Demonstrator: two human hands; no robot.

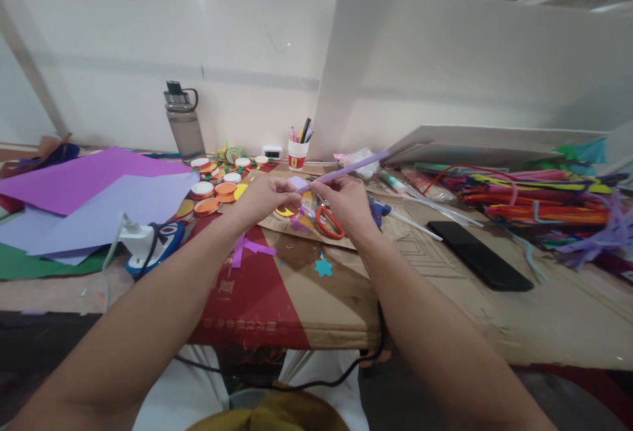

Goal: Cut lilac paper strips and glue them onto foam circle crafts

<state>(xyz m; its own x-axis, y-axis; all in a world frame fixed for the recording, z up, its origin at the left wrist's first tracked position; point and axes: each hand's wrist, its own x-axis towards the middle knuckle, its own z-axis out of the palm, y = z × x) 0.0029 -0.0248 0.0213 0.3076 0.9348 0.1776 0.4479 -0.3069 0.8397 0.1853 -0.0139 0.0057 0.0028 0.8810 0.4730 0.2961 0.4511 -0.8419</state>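
Between my two hands is a lavender paper strip (353,166), raised over the cardboard-covered table. My left hand (264,199) pinches its left end, which looks folded or rolled into a small pad. Fingertips of my right hand (345,201) close on the strip close by, and its long free end slants up to the right. Red-handled scissors (330,223) lie just beneath my right hand. Below my left hand are purple paper scraps (257,247) and a yellow disc (285,211) partly covered by the fingers. A turquoise flower-shaped piece (323,266) rests nearer to me.
Coloured paper sheets (113,213), a blue power strip (165,246) and round orange-and-white pieces (206,206) are on the left. A bottle (184,124) and pen cup (298,154) stand behind. To the right are a phone (477,254), a glue gun (380,211) and pipe cleaners (544,203).
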